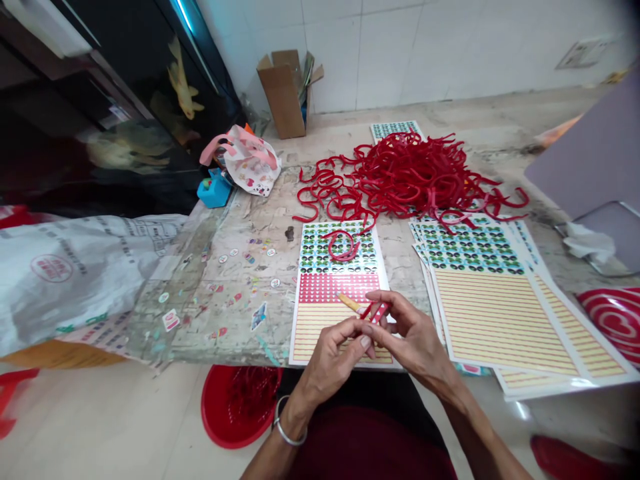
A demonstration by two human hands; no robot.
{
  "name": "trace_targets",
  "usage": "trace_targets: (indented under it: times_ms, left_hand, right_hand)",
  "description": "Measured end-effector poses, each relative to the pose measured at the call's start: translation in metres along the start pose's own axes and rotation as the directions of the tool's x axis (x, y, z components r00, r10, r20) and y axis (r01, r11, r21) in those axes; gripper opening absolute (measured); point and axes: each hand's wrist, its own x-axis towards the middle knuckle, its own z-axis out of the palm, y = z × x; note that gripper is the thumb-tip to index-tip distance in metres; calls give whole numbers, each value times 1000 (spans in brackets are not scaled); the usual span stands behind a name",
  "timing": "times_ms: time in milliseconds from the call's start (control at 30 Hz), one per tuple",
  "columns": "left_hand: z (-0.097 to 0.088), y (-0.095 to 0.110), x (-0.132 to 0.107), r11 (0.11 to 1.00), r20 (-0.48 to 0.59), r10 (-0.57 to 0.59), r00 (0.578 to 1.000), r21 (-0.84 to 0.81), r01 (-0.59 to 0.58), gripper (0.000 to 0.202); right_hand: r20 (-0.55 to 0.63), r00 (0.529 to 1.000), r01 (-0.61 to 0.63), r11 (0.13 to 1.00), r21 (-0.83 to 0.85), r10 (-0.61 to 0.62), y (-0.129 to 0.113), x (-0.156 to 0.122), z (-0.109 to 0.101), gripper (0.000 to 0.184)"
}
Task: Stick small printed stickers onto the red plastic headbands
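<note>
Over the near edge of the table, my left hand [333, 353] and my right hand [413, 337] meet with fingers pinched together. Between them is a small red curved strip [367, 311] with a white-dotted red sticker piece [379, 313]. A yellowish strip [350, 303] sticks out to the upper left of my fingertips; how it joins the red piece is hidden. Under my hands lies a sticker sheet [320, 327] with green-and-black, red-dotted and yellow striped areas. One loose red curled strip [343, 247] rests on its upper part.
Behind the sheet is a tangled pile of red curved strips [415, 173]. More sticker sheets [495, 313] overlap at right, near a red patterned plate [613, 320]. A cardboard box [285, 97], cloth bag [253, 163] and blue holder [215, 190] stand farther back. A red basket [213, 420] sits below.
</note>
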Motion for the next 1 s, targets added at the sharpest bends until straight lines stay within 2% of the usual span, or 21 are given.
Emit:
trace_targets:
  times_ms: [100,200,300,467,600,700,833,933,1000]
  left_hand:
    - [1,1,2,1000,-4,-13,1000,-10,13,23]
    - [1,0,2,999,-19,-38,999,-18,38,27]
    - [2,0,2,999,-35,-51,998,-18,50,28]
    - [6,-1,1,999,-59,-45,997,7,45,26]
    - [8,-2,0,999,-72,-45,996,7,46,26]
    - [10,-3,-1,999,-80,-33,996,19,35,25]
    - [12,-3,-1,998,-78,-18,997,65,23,25]
    - [14,-3,-1,991,-85,-5,996,133,16,25]
    - [15,-3,0,987,-90,-3,996,161,18,26]
  right_hand:
    - [10,1000,13,1000,10,-13,-1,0,-4,38]
    - [-99,993,52,997,-56,-57,0,0,-10,34]
    - [-174,971,127,969,-210,-165,2,-1,-15,22]
    - [-205,893,271,843,-464,-400,6,-4,-14,21]
    - [-208,838,315,759,-570,-504,7,-6,-12,25]
    - [-233,850,305,801,-515,-473,5,-8,-11,21]
    - [-242,922,207,912,-353,-303,0,-6,-13,10]
    - [-218,940,180,926,-333,-261,1,-4,-13,9]
    - [-220,928,199,900,-387,-300,3,-4,-12,7]
